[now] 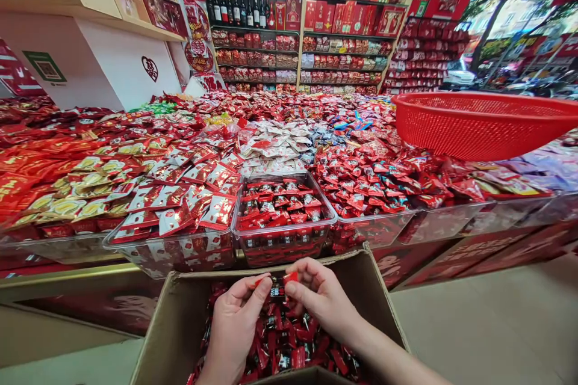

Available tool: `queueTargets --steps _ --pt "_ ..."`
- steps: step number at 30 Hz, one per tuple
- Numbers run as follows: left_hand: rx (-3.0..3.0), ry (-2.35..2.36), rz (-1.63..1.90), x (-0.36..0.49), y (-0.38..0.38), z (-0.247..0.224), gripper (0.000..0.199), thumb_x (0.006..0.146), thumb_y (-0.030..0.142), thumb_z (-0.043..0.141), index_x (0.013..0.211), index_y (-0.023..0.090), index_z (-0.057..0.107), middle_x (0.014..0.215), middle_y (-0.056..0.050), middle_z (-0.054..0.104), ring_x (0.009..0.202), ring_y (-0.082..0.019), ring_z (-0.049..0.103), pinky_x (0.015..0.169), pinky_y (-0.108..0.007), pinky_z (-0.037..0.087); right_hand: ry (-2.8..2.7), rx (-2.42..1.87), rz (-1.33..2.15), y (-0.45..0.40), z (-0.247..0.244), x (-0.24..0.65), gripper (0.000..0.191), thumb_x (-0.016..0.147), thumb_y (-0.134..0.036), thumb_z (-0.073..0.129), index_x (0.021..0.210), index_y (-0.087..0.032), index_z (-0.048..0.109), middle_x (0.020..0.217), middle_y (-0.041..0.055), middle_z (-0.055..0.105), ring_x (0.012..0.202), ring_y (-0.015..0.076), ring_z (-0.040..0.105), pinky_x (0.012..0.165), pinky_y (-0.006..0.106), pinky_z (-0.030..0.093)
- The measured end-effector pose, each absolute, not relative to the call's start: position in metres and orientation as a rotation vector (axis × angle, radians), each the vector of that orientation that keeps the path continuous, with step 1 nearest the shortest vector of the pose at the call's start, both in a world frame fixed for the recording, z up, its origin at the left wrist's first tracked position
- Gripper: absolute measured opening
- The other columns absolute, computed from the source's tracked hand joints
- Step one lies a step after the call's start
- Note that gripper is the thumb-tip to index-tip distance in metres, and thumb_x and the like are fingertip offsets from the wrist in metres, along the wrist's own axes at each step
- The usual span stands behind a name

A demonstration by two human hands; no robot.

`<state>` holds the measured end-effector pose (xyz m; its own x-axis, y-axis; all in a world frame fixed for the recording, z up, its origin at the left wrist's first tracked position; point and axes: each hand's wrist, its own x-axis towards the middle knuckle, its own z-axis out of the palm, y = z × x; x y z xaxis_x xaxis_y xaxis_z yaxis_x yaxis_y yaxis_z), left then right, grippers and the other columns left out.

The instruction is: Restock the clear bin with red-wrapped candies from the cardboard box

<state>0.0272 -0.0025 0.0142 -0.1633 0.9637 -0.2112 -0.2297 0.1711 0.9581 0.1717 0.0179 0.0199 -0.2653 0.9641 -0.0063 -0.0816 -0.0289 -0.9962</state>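
Observation:
Between my two hands, a small red and black wrapped candy [277,287] is stretched out by its ends. My left hand [237,319] pinches its left end with thumb and forefinger. At the other end, my right hand [323,295] grips the red wrapper tip. Both hands are over an open cardboard box [174,319], which holds many loose candies [282,337] in similar red and black wrappers. Just beyond the box stands a clear plastic bin [284,230] with neatly laid candies of a like wrapper.
Clear bins heaped with red and white packets [176,198], white packets [275,147] and red candies [365,183] line the counter. A red plastic basket [478,126] rests on the goods at right. Shelves [300,24] of bottles and boxes rise behind. Tiled floor [492,307] lies at lower right.

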Motion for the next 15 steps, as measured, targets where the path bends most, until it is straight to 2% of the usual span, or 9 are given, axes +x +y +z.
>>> queueTargets --steps 3,5,7,9,10,12,15 --pt "0.778 1.212 1.245 0.023 -0.004 0.02 0.021 0.062 0.032 0.068 0.076 0.016 0.066 0.066 0.0 0.07 0.066 -0.016 0.061 0.063 -0.023 0.046 -1.28 -1.041 1.538 0.016 0.02 0.173 0.033 0.068 -0.045 0.057 0.062 -0.016 0.041 0.05 -0.0036 0.049 0.043 0.0075 0.045 0.043 0.02 0.038" --pt "0.741 1.191 1.231 0.02 -0.005 0.022 0.023 0.062 0.034 0.068 0.078 0.017 0.066 0.066 0.0 0.07 0.063 -0.016 0.061 0.062 -0.025 0.047 -1.403 -1.07 1.431 0.014 0.021 0.176 0.032 0.072 -0.046 0.052 0.064 -0.017 0.043 0.052 -0.0023 0.05 0.045 0.0088 0.048 0.044 0.021 0.04" --pt "0.723 1.207 1.232 0.017 -0.007 0.022 0.025 0.059 0.035 0.069 0.076 0.016 0.067 0.064 0.0 0.07 0.06 -0.016 0.061 0.06 -0.025 0.047 -1.725 -0.981 1.168 0.013 0.025 0.18 0.031 0.07 -0.044 0.055 0.08 -0.016 0.051 0.074 0.0055 0.059 0.066 0.014 0.056 0.058 0.025 0.046" --pt "0.729 1.214 1.201 0.015 -0.008 0.023 0.026 0.056 0.035 0.071 0.072 0.016 0.068 0.056 0.0 0.068 0.057 -0.015 0.06 0.055 -0.024 0.046 -2.104 -0.793 0.776 0.011 0.032 0.184 0.036 0.07 -0.037 0.059 0.1 -0.018 0.051 0.105 0.012 0.054 0.092 0.0183 0.052 0.075 0.029 0.044" --pt "0.738 1.206 1.177 0.014 -0.009 0.024 0.026 0.055 0.036 0.072 0.071 0.016 0.068 0.052 0.001 0.066 0.054 -0.015 0.059 0.053 -0.023 0.045 -2.259 -0.691 0.576 0.011 0.037 0.185 0.037 0.072 -0.031 0.058 0.106 -0.021 0.049 0.113 0.0113 0.051 0.098 0.0188 0.049 0.079 0.029 0.042" --pt "0.721 1.165 1.14 0.012 -0.011 0.028 0.027 0.053 0.037 0.073 0.07 0.016 0.069 0.05 0.001 0.065 0.049 -0.013 0.056 0.049 -0.022 0.043 -2.458 -0.526 0.263 0.01 0.048 0.188 0.029 0.079 -0.02 0.049 0.108 -0.025 0.049 0.108 0.0072 0.056 0.09 0.0167 0.052 0.072 0.028 0.044" --pt "0.576 1.071 1.114 0.004 -0.013 0.033 0.035 0.052 0.042 0.072 0.077 0.018 0.068 0.055 0.001 0.066 0.047 -0.012 0.055 0.046 -0.022 0.042 -2.549 -0.362 0.062 0.015 0.073 0.19 0.028 0.082 -0.014 0.043 0.107 -0.025 0.049 0.089 0.0035 0.065 0.07 0.0144 0.053 0.058 0.027 0.042"
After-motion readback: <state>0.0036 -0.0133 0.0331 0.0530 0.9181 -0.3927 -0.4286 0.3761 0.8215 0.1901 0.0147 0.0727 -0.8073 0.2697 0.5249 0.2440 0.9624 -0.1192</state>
